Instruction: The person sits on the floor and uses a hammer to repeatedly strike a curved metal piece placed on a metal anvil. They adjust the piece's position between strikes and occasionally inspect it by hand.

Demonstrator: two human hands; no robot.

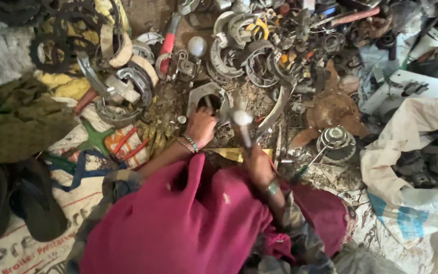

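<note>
Curved grey metal brake-shoe piece (210,96) on scrap-strewn ground, centre, pinned by left hand (200,127), fingers closed on a thin punch. Right hand (258,165) clamped on blurred steel-headed hammer (243,122), just right of piece.

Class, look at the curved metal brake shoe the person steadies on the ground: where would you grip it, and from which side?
Grip the brake shoe on its near curved rim, coming from the person's left, where the left hand is. The arc stands open there, and the right hand holds a hammer on the other side.
</note>
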